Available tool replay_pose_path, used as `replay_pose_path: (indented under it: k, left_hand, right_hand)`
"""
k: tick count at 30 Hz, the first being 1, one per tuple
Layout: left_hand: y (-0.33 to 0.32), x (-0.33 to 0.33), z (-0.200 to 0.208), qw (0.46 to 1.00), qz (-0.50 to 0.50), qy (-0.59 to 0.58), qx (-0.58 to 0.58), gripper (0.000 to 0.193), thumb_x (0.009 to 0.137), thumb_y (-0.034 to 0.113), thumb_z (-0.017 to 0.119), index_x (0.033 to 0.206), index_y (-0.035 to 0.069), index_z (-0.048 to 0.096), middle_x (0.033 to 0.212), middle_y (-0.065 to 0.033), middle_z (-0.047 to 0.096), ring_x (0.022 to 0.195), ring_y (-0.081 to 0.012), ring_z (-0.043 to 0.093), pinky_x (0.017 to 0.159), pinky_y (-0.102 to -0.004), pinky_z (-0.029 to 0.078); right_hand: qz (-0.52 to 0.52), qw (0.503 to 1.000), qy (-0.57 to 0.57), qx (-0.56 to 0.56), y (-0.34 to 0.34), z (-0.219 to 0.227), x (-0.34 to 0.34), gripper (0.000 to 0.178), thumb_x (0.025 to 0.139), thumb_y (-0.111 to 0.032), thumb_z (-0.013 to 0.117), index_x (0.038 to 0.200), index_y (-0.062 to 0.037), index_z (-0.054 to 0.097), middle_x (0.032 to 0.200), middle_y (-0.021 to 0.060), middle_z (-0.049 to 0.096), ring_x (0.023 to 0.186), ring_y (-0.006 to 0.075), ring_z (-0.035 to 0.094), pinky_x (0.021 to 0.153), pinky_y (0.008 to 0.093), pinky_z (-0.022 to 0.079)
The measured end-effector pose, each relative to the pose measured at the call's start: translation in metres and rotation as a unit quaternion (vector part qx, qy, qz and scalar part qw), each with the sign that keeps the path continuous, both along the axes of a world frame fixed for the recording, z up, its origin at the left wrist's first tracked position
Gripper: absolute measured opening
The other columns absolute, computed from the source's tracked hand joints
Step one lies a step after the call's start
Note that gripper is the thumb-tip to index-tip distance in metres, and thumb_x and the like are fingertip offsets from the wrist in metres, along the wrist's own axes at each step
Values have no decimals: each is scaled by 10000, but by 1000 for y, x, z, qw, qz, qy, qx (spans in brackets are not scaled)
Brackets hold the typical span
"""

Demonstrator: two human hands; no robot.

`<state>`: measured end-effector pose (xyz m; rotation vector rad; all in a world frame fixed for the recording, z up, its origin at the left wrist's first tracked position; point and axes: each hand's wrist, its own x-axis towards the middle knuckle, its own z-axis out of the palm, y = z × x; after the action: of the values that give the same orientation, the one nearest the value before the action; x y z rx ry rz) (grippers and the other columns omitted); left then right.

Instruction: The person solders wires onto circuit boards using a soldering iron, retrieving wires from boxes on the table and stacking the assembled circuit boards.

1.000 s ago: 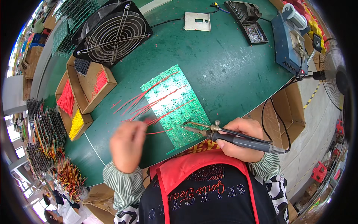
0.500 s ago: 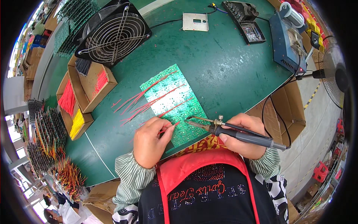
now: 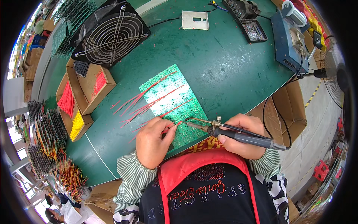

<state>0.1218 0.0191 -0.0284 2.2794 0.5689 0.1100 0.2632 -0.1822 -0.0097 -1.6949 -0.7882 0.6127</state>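
Observation:
A green circuit board panel (image 3: 188, 136) lies tilted on the green table in front of me. Rows of red wires (image 3: 147, 106) stand on it, their loose ends trailing to the left over the table. My left hand (image 3: 153, 140) pinches a red wire (image 3: 179, 123), its tip at the board's lower part. In my right hand (image 3: 244, 136) is a soldering iron (image 3: 238, 135) with a thin curved solder feed tube (image 3: 201, 120) fixed above it. The iron's tip and the tube's end meet close to the wire tip at the board.
At the far left stands a black fan (image 3: 113, 37). Cardboard trays (image 3: 87, 108) of red, yellow and dark wires sit left, near stacked wired boards (image 3: 48, 134). A blue soldering station (image 3: 285, 41) with a solder spool (image 3: 292, 15) and an iron stand (image 3: 246, 18) occupy the far right.
My left hand has shifted slightly right with the red wire, bringing its tip nearer the iron. The iron's tip has moved slightly left and down to the wire.

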Motion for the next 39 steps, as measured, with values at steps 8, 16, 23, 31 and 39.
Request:
replay_pose_path:
  k: [8,16,23,31,39]
  left_hand:
    - [3,-2,7,1000,10,-6,12,82,772,55,694,795,17,625,722,-76,582,601,-179,554,546,-282,449]
    - [10,-2,35,976,52,-60,203,98,741,43,700,790,48,615,758,-83,619,678,-247,620,590,-330,493]
    - [-10,16,3,999,-24,-29,15,96,768,45,702,815,-2,633,737,-76,594,600,-149,551,529,-263,436]
    - [-9,19,1,999,-30,-12,-8,84,767,23,697,812,-5,631,736,-74,586,590,-138,533,537,-250,435]
    - [-8,18,2,999,-37,-8,-7,81,778,57,687,803,8,628,733,-80,592,601,-185,566,546,-287,455]
  right_hand:
    - [-13,999,-32,8,-6,2,1,182,687,-79,733,792,-11,602,644,58,646,543,113,620,499,234,460]
    - [-24,999,-41,-7,-16,5,5,174,698,-89,724,807,-11,614,656,49,646,544,96,611,504,228,461]
    - [-34,999,-33,-17,-20,4,6,175,714,-110,718,817,-7,621,646,48,646,542,85,615,494,219,457]
    - [-34,999,-34,-14,-16,0,8,184,707,-113,725,815,-2,626,638,46,640,535,90,611,496,220,458]
    - [-41,998,-47,-2,-19,2,9,191,708,-120,731,811,-6,619,633,42,637,524,87,605,492,216,455]
